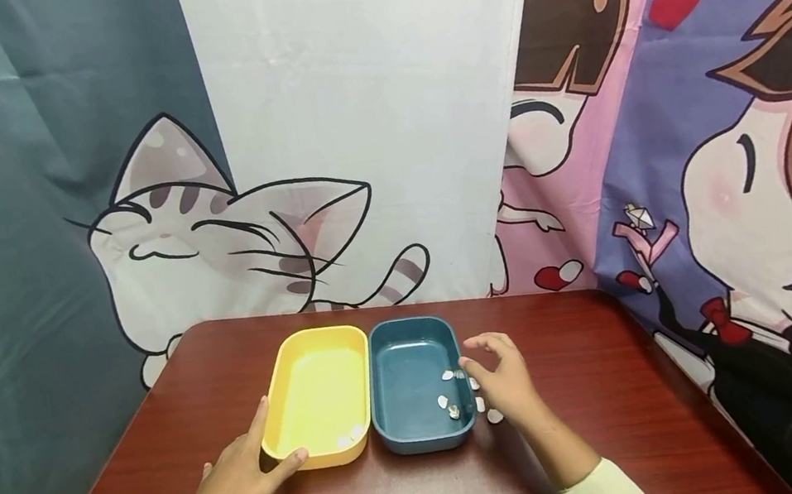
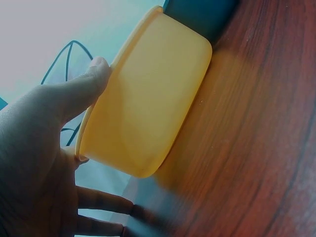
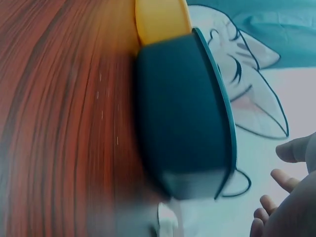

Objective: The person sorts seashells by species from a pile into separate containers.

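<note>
My left hand [image 1: 236,478] touches the near left corner of a yellow rectangular tub [image 1: 330,459], its thumb at the front rim and its index finger along the left side. In the left wrist view the thumb [image 2: 101,69] lies on the rim and other fingers stretch out below. Against the tub's right side stands a dark blue tub [image 1: 425,446] holding several small whitish pieces [image 1: 453,412], like shells or pebbles. My right hand [image 1: 509,378] hovers by the blue tub's right rim, thumb and fingers apart, nothing between them. Pale pieces [image 1: 351,436] lie in the yellow tub's near right corner.
Several more whitish pieces [image 1: 494,416] lie on the table just right of the blue tub, partly beneath the right hand. Both tubs stand on a reddish-brown wooden table [image 1: 564,325]. Cartoon-printed curtains [image 1: 364,118] hang behind and along the sides.
</note>
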